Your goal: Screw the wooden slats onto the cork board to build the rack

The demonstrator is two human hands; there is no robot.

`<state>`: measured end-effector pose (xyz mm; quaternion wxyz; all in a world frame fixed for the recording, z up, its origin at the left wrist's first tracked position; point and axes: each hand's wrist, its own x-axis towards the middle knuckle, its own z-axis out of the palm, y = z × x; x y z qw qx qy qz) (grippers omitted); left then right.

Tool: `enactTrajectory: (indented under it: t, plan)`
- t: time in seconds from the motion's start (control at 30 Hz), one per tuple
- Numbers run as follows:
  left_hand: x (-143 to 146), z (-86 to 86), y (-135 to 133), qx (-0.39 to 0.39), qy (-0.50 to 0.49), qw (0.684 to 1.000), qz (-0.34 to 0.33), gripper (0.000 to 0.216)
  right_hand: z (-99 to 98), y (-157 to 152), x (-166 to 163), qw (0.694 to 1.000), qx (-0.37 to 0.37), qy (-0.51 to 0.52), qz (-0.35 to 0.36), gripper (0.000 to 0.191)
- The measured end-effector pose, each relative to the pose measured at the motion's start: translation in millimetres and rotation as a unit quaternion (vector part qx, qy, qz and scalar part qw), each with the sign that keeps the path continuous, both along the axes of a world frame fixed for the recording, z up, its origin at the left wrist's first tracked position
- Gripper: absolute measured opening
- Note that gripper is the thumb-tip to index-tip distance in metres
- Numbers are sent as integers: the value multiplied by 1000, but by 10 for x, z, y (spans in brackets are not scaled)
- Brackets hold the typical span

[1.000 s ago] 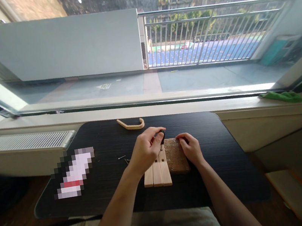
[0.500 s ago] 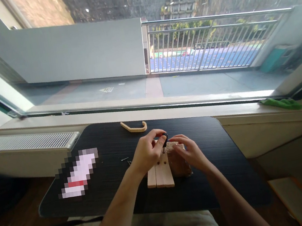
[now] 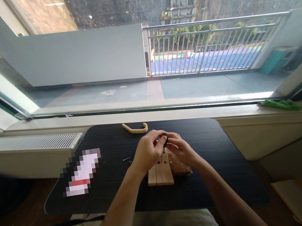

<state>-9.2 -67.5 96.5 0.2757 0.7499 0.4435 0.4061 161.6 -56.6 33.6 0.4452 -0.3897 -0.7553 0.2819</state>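
Note:
Pale wooden slats [image 3: 160, 173] with small holes lie side by side on the black table [image 3: 111, 172], next to a brown board [image 3: 180, 166]. My left hand [image 3: 146, 152] pinches a small black tool [image 3: 166, 139] upright over the slats. My right hand [image 3: 182, 149] has come up beside it, fingers curled and touching the same black tool above the brown board. Which hand bears the tool's weight I cannot tell.
A curved wooden piece [image 3: 135, 128] lies at the table's far edge. Small nails or screws [image 3: 126, 159] sit left of my hands. A blurred-out pink-white item [image 3: 82, 172] rests on the left. A radiator grille [image 3: 32, 143] and a green cloth [image 3: 280, 104] flank the window sill.
My right hand left the brown board's top edge and moved left and up to meet my left hand at the black tool. The view tilted slightly.

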Motion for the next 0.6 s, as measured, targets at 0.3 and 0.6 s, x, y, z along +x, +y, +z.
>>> enactTrajectory:
  t: [0.3, 0.6]
  plan:
    - [-12, 69, -19, 6, 20, 1000, -9, 26, -96, 40, 28, 1000, -17, 13, -1, 20]
    - [-21, 156, -28, 3, 48, 998, 29, 35, -107, 3, -22, 999, -15, 29, -37, 22]
